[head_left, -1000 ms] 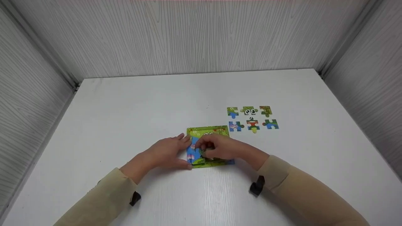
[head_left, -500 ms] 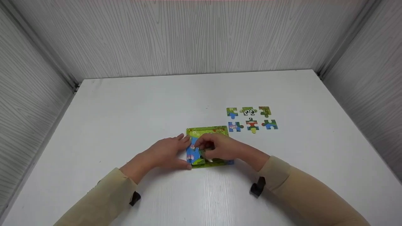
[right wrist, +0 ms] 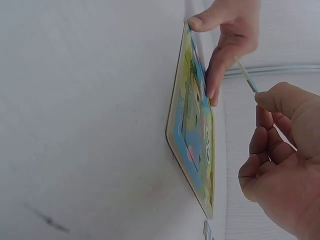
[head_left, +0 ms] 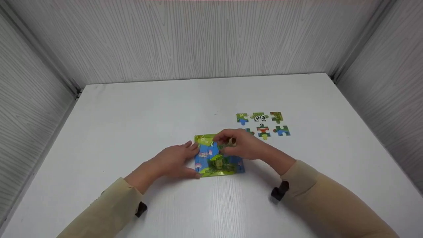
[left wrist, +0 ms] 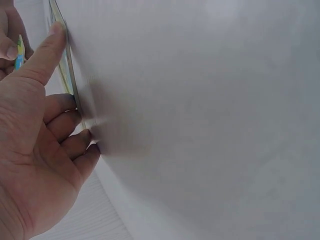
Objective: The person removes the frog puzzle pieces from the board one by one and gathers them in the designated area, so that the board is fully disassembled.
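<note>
A square puzzle board [head_left: 219,173] with a frog picture lies flat on the white table. My left hand [head_left: 173,161] rests at its left side, thumb at the near corner and fingertips along the edge. Above the board, my right hand [head_left: 243,144] pinches a blue and green puzzle piece [right wrist: 247,77] between thumb and forefinger. In the right wrist view that piece is lifted clear of the board and seen nearly edge-on. The right fingers cover the board's far right part in the head view.
Several loose puzzle pieces lie in two rows behind and right of the board, among them an eyes piece [head_left: 259,117], a mouth piece [head_left: 263,130] and a blue-green piece [head_left: 282,130]. The right hand overlaps one. Grey wood-grain panels [head_left: 205,43] enclose the table's back and sides.
My right hand has lifted the puzzle piece off the board's near left part and moved up and slightly right, baring the printed frog base there. My left hand has stayed put.
</note>
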Motion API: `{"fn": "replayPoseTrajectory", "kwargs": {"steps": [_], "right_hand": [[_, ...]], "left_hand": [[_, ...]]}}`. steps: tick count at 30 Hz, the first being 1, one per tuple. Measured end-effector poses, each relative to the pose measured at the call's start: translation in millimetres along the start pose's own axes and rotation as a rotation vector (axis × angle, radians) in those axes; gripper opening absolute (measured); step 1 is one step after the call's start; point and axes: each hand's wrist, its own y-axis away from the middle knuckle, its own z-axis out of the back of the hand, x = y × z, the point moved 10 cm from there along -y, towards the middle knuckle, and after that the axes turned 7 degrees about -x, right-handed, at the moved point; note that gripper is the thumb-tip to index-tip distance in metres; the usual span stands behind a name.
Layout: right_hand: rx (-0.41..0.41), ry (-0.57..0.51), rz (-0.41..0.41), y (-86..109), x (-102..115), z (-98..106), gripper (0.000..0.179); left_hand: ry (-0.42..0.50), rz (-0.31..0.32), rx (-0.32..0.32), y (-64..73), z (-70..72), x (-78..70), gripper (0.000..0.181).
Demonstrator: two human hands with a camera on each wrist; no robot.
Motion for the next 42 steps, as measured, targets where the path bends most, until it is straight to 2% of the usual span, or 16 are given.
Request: {"fn": "replayPoseTrajectory", "kwargs": {"steps": [9,14,18,28,35,42], "right_hand": [[-0.082,0.056,-0.054,16.5,-22,37,0.035],[-0.102,0.054,-0.088,26.5,-37,51,0.036],[-0.110,0.048,-0.085,32.5,-45,58,0.036],[-0.105,0.059,-0.120,46.5,-64,65,0.035],[-0.108,0.071,-0.139,54.6,-75,64,0.034],[-0.107,0.075,-0.187,59.1,-86,63,0.034]], "left_hand": [[0.020,0.025,-0.004,-0.1,-0.3,1.2,0.097],[0.012,0.034,0.002,-0.6,-0.6,1.2,0.097],[0.008,0.038,0.003,-0.8,-0.7,1.7,0.097],[0.023,0.039,-0.005,0.6,1.4,0.1,0.096],[-0.004,0.013,-0.013,0.0,-0.3,1.8,0.097],[-0.010,0.018,-0.011,-0.1,-0.6,2.4,0.098]]}}
